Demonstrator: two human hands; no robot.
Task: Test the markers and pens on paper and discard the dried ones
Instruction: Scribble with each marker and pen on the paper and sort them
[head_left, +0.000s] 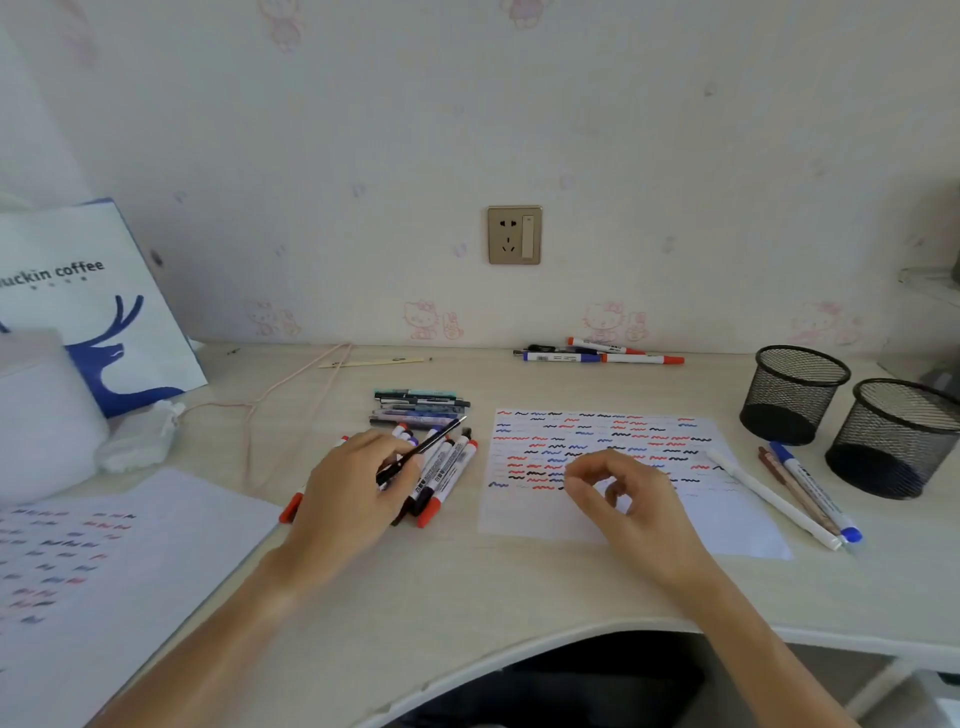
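My left hand (353, 488) pinches a thin black pen (423, 449), its tip pointing up and to the right over the pile of red-capped markers (447, 475). Behind that pile lies a stack of dark pens (418, 408). My right hand (623, 499) hovers with loosely curled fingers, holding nothing, above the test paper (613, 441), which is covered with red, blue and black squiggles. A few pens and markers (800, 491) lie to the right of the paper. Another small group of markers (597, 353) lies by the wall.
Two black mesh pen cups (795, 395) (893, 436) stand at the right. A second scribbled sheet (93, 561) lies at the front left. A coffee paper bag (93, 312), a white box and a crumpled tissue (140, 436) sit at the left. A pink cord crosses the desk.
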